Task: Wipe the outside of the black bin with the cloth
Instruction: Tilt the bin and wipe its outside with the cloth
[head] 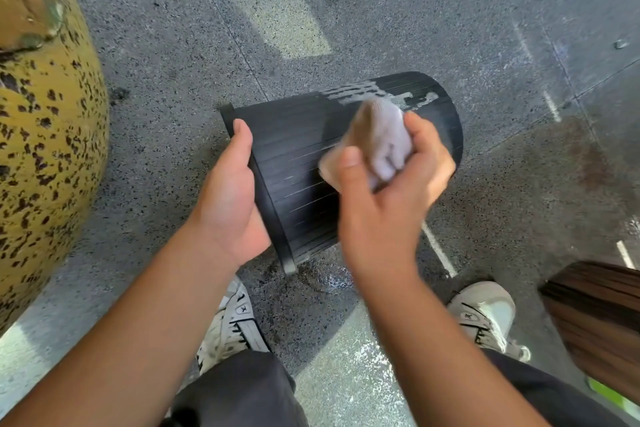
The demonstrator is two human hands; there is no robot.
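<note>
A black ribbed bin [298,149] lies tilted on its side above the floor, its open rim toward me at the left and its base pointing away to the right. My left hand [228,194] grips the rim, thumb on the outside wall. My right hand [391,194] holds a crumpled beige-grey cloth [381,139] against the bin's outer wall. White soapy streaks [360,92] cover the wall near the base, just beyond the cloth.
The floor is speckled grey stone with a wet patch [322,276] under the bin. A large yellow pot with dark spots [45,135] stands at the left. A brown wooden object [595,319] is at the right. My two white shoes [232,322] are below.
</note>
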